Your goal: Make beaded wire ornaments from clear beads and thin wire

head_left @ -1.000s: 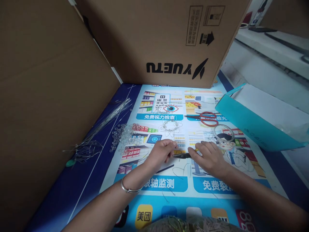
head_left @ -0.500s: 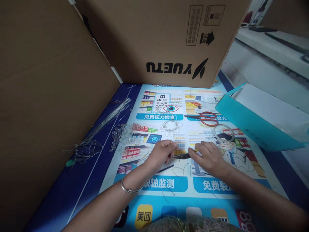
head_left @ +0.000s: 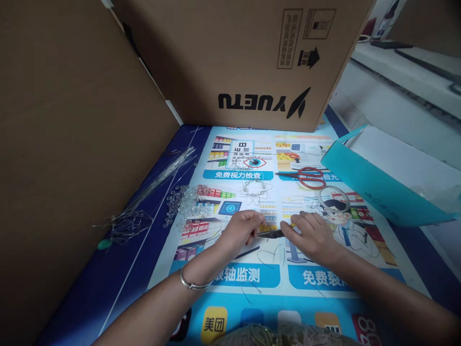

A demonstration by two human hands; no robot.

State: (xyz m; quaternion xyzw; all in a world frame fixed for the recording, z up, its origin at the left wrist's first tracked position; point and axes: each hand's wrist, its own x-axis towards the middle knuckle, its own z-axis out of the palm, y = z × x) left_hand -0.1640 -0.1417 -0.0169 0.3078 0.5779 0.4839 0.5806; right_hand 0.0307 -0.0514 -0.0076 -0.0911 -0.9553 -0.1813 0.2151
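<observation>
My left hand (head_left: 245,228) is closed in a pinch on a thin wire, mostly hidden by the fingers. Curved loops of thin wire (head_left: 272,256) show just below, over the printed mat. In my right hand (head_left: 311,235) is a pair of dark pliers (head_left: 272,234), the fingers wrapped round the handles. Its narrow jaws point left and reach the left fingertips; what they grip there is too small to tell. Beyond the hands lies a ring of clear beads on wire (head_left: 255,189). Loose clear beads (head_left: 189,204) are heaped to the left.
Red-handled scissors (head_left: 311,178) and a wire coil (head_left: 334,198) lie right of centre. At the left is a bundle of straight wires (head_left: 162,175). A teal box (head_left: 385,182) stands at right. Cardboard panels (head_left: 230,57) wall off the back and left.
</observation>
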